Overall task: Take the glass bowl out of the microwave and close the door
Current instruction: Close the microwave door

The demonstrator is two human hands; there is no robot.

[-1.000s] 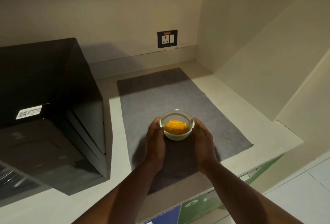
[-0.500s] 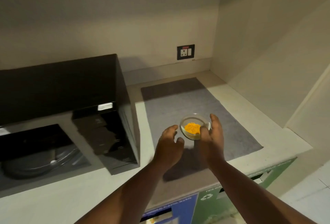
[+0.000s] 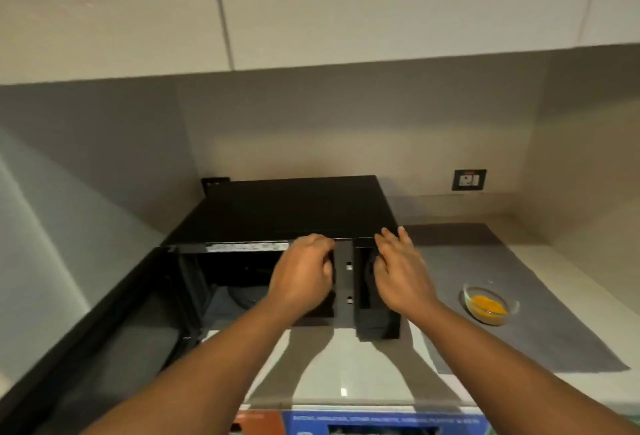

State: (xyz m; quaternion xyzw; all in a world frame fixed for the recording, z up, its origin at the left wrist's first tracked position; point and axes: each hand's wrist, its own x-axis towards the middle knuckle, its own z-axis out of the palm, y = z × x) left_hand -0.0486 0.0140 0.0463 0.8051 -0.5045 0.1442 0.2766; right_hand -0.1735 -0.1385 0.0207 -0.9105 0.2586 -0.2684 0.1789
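The small clear glass bowl (image 3: 490, 304) holding an orange-yellow filling sat on the flat grey rectangular mat (image 3: 540, 299), toward the right side of the pale glossy desk (image 3: 346, 369), well apart from both hands. The boxy black microwave (image 3: 291, 213) stood against the back wall at the middle of the desk, its dark door (image 3: 104, 337) swung fully out to the left and reaching toward the desk's front-left corner, so the cavity lay exposed.

The left hand (image 3: 303, 277) hung in front of the right part of the open cavity, fingers curled loosely inward into a half-closed shape with nothing in them; whether its knuckles met the vertical black front strip just beside them could not be told. The right hand (image 3: 398, 273) was spread wider, fingers extended and slightly fanned, empty, its fingertips (image 3: 389, 235) lying at the top front edge of the microwave above the control panel side, apparently touching it. Both bare forearms reached in from the desk's near edge.

A dark wall socket plate (image 3: 469, 179) was set in the back wall above the mat's far end
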